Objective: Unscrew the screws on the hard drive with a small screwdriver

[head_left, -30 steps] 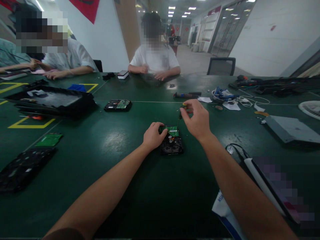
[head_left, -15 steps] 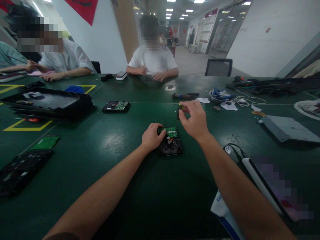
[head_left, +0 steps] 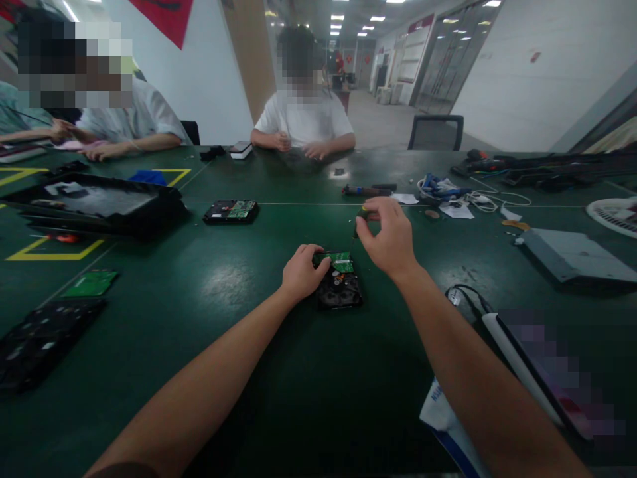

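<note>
A black hard drive (head_left: 340,292) lies on the green table in front of me, its green circuit board (head_left: 342,260) facing up at the far end. My left hand (head_left: 304,271) grips the drive's left side, with the thumb over the board's edge. Closed around the handle of a screwdriver (head_left: 363,214) is my right hand (head_left: 388,236). The screwdriver stands nearly upright, and its thin shaft points down at the board's far right corner. Whether the tip sits in a screw is too small to tell.
Another hard drive (head_left: 231,212) lies beyond my left hand. Black trays (head_left: 94,206) and a loose circuit board (head_left: 92,283) are at the left. A grey metal box (head_left: 580,255), a tablet-like device (head_left: 537,372) and cables (head_left: 490,199) lie to the right. Across the table sits a person (head_left: 303,119).
My right hand has shifted very slightly, and the screwdriver handle leans a little differently in its fingers. The left hand and the hard drive have stayed in place.
</note>
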A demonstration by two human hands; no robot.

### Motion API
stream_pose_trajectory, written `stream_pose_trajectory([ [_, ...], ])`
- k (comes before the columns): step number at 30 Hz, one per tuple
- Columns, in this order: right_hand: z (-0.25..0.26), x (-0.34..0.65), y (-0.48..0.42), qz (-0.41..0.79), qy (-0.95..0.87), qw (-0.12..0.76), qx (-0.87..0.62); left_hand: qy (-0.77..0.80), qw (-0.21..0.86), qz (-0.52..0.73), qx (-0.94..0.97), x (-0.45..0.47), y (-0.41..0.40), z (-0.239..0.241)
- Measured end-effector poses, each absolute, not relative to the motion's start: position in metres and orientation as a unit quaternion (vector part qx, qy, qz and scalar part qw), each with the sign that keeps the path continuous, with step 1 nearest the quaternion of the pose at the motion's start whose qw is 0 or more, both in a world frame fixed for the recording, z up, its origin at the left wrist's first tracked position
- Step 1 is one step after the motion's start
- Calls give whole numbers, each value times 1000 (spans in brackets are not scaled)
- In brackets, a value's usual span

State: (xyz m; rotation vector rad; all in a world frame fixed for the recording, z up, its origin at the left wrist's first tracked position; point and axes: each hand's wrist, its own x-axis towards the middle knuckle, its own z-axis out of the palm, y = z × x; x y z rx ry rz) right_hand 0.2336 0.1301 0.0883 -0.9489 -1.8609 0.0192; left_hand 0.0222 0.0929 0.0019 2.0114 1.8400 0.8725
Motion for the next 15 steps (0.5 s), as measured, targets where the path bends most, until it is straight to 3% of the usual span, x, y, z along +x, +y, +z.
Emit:
stream_pose_trajectory([
  [15,84,233,132,23,-770,497,-399,639,136,301,695,23,93,1],
])
